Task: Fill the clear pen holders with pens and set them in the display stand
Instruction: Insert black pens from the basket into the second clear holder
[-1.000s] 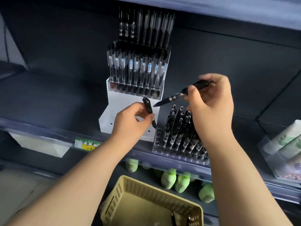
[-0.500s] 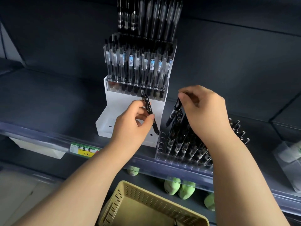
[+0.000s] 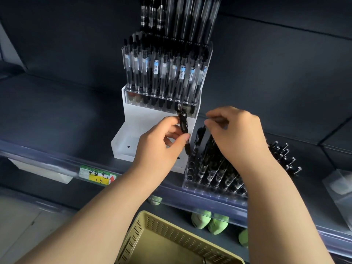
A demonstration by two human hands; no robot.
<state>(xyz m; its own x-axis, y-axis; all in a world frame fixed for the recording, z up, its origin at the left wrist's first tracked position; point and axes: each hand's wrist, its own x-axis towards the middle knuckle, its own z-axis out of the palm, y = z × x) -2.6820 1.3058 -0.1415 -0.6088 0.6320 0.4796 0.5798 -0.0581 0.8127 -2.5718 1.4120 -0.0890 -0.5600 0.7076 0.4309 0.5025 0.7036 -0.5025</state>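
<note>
A white tiered display stand (image 3: 133, 143) sits on the dark shelf; clear holders full of pens (image 3: 162, 73) fill its upper tiers. Right of it on the shelf stands a clear pen holder (image 3: 190, 174), partly filled with black pens, with open holes along its left and front. My left hand (image 3: 158, 147) pinches a black pen (image 3: 183, 123) upright, its tip down at the holder's left edge. My right hand (image 3: 236, 134) hovers over the holder, fingertips curled at the top of another black pen (image 3: 200, 135) standing in it.
Several loose black pens (image 3: 283, 155) lie on the shelf behind my right wrist. A yellow perforated basket (image 3: 171, 239) sits below. A price tag (image 3: 97, 177) marks the shelf rail. Green items (image 3: 202, 220) lie on the lower shelf, and a clear box (image 3: 339, 189) stands far right.
My right hand swung its pen from level to upright and lowered it into the clear holder. My left hand's pen has come closer to the holder's left edge.
</note>
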